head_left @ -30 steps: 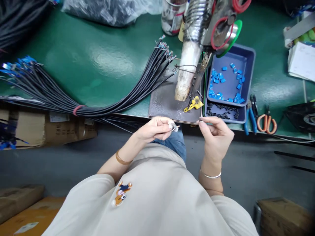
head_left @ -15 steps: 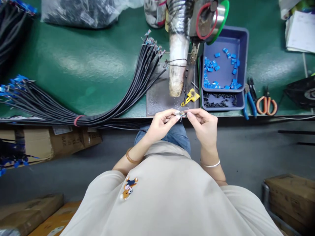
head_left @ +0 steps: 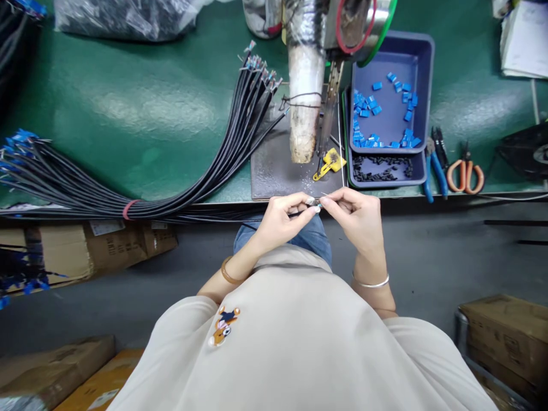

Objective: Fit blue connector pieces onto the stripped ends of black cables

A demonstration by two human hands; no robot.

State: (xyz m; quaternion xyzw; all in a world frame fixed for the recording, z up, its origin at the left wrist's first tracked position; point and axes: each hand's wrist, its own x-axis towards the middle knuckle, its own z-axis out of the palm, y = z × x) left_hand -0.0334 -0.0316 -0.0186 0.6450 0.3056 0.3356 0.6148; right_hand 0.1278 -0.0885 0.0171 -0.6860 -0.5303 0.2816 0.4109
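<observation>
At the table's front edge my left hand (head_left: 286, 220) pinches the end of a black cable (head_left: 295, 214), most of it covered by the fingers. My right hand (head_left: 355, 216) meets it fingertip to fingertip, closed on the thin wires (head_left: 319, 205) at that cable's end. Only a speck of the wires shows between the two hands. Just beyond them, a bundle of black cables (head_left: 201, 185) with stripped ends lies on the green table (head_left: 141, 120), tied by a red band (head_left: 128, 209).
A wrapped nozzle (head_left: 303, 125) overhangs a dark plate (head_left: 274, 168) with a yellow piece (head_left: 331, 162). Right of it, one tray (head_left: 422, 63) holds blue connectors (head_left: 370, 103); another holds small black pieces (head_left: 383, 169). Blue pliers (head_left: 434, 168) and orange-handled scissors (head_left: 466, 174) lie farther right.
The wires that were fanned out between my hands are now mostly covered by my fingers. My fingertips have drawn closer together. The view has shifted slightly.
</observation>
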